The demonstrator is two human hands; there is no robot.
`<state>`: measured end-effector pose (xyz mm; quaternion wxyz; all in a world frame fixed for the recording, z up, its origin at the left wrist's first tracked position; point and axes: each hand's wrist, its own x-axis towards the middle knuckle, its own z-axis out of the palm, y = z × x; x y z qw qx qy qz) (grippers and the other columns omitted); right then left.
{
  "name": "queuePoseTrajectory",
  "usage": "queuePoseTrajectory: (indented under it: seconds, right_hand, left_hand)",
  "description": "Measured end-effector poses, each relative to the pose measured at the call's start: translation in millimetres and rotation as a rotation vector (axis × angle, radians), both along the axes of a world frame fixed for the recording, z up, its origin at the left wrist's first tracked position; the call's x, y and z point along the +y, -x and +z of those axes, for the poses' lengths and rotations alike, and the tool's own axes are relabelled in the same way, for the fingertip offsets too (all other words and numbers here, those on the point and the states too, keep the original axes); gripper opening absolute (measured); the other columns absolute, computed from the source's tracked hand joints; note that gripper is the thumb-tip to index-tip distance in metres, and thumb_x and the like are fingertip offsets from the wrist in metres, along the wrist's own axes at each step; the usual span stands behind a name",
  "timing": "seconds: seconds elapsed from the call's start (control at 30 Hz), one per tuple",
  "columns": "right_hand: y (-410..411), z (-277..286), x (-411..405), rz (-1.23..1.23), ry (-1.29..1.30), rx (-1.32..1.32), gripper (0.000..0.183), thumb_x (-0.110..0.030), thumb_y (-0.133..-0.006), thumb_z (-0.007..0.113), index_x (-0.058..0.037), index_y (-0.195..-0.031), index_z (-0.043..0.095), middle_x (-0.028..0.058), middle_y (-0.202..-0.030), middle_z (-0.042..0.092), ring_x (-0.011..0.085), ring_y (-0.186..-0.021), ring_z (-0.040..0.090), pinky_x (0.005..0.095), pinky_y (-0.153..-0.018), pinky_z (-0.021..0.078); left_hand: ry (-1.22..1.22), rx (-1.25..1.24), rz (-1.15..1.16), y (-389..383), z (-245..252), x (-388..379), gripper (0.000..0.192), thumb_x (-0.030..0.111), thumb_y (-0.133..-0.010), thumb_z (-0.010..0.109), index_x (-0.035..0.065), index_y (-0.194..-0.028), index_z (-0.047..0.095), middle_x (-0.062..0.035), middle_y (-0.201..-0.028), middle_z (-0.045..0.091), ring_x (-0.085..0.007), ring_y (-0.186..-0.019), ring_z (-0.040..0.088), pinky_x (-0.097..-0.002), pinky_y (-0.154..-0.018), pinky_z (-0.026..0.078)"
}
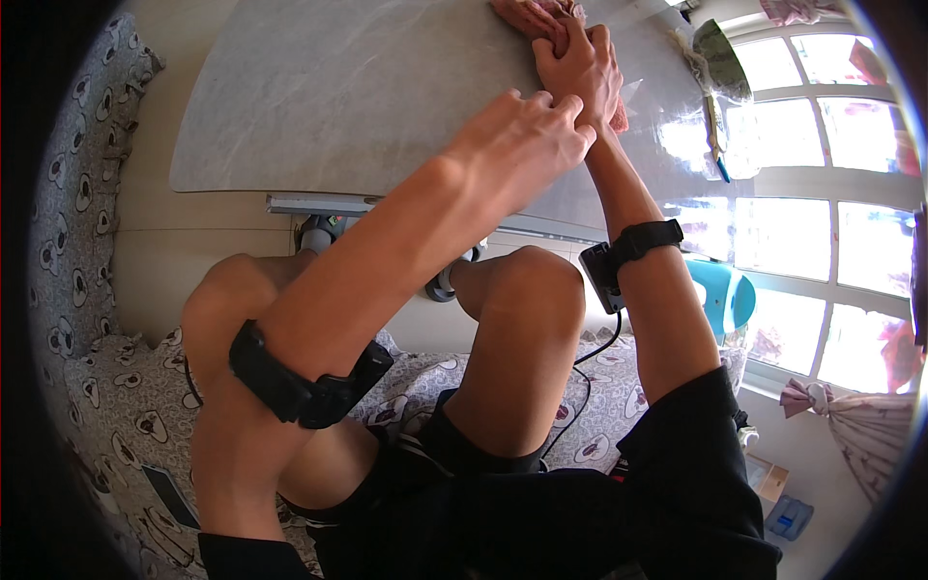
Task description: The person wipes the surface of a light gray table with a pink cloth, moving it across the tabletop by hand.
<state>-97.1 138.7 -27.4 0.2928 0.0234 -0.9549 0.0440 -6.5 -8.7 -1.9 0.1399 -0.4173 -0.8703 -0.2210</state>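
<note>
My right hand [583, 69] is pressed over a crumpled pink cloth [533, 20] at the far right part of a grey, marble-patterned table [326, 101]. Its fingers are bent into the fabric, and another bit of pink cloth shows beside the wrist. My left hand [522, 141] reaches across above the tabletop, back upward, fingers curled, with its fingertips close to my right wrist. Whether they touch the wrist is unclear, and the palm is hidden. Each forearm wears a black strap [272, 373] with a small device.
A bag-like green object [721, 61] and a blue-tipped stick [718, 148] lie along the table's right side. A metal rail [319, 204] runs under the near edge. A turquoise object [725, 297] stands by the windows. A phone-like device [170, 496] rests on the patterned seat cover [123, 391].
</note>
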Motion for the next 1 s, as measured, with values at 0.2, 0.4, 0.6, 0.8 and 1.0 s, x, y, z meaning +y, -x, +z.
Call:
queuePoseTrajectory:
  seconds: [0.2, 0.4, 0.6, 0.8, 1.0]
  right_hand:
    - [0.8, 1.7, 1.9, 0.007, -0.008, -0.021, 0.037, -0.035, -0.081, 0.063, -0.0133, -0.111, 0.066, 0.0150, -0.103, 0.057, 0.0329, -0.100, 0.060, 0.0454, -0.083, 0.0528]
    - [1.2, 0.5, 1.3, 0.002, -0.012, 0.009, 0.038, -0.035, -0.081, 0.063, -0.0138, -0.111, 0.067, 0.0153, -0.103, 0.057, 0.0331, -0.099, 0.060, 0.0459, -0.082, 0.0529]
    - [-0.4, 1.9, -1.9, 0.001, 0.005, -0.009, 0.038, -0.034, -0.079, 0.064, -0.0146, -0.111, 0.067, 0.0151, -0.101, 0.057, 0.0335, -0.098, 0.061, 0.0461, -0.081, 0.0532]
    - [0.7, 1.0, 1.5, -0.003, -0.016, 0.009, 0.036, -0.034, -0.079, 0.064, -0.0141, -0.109, 0.067, 0.0154, -0.099, 0.058, 0.0335, -0.096, 0.061, 0.0464, -0.079, 0.0536]
    - [0.2, 1.3, 0.5, 0.027, 0.001, 0.033, 0.033, -0.033, -0.079, 0.064, -0.0118, -0.103, 0.066, 0.0156, -0.101, 0.057, 0.0339, -0.097, 0.061, 0.0462, -0.080, 0.0531]
  left_hand:
    - [0.027, -0.036, 0.006, 1.8, 0.2, -2.7, 0.021, 0.006, -0.086, 0.057, 0.0020, -0.106, 0.065, -0.0197, -0.116, 0.063, -0.0301, -0.102, 0.066, -0.0398, -0.086, 0.055]
    - [-0.021, 0.029, 0.012, 1.1, -1.5, 0.4, 0.020, 0.006, -0.087, 0.057, 0.0028, -0.104, 0.065, -0.0168, -0.107, 0.063, -0.0287, -0.098, 0.067, -0.0395, -0.084, 0.056]
    - [-0.002, 0.013, 0.015, 0.4, -0.3, 2.4, 0.019, 0.006, -0.087, 0.057, 0.0033, -0.104, 0.064, -0.0170, -0.107, 0.063, -0.0285, -0.099, 0.067, -0.0394, -0.085, 0.056]
    - [-0.011, 0.000, 0.020, 3.2, -2.7, -5.6, 0.020, 0.006, -0.087, 0.057, 0.0027, -0.104, 0.064, -0.0182, -0.111, 0.063, -0.0296, -0.101, 0.066, -0.0397, -0.086, 0.055]
    - [-0.012, 0.010, 0.016, 2.1, 0.1, -1.1, 0.020, 0.006, -0.087, 0.056, 0.0031, -0.105, 0.065, -0.0178, -0.110, 0.063, -0.0295, -0.100, 0.066, -0.0401, -0.086, 0.055]
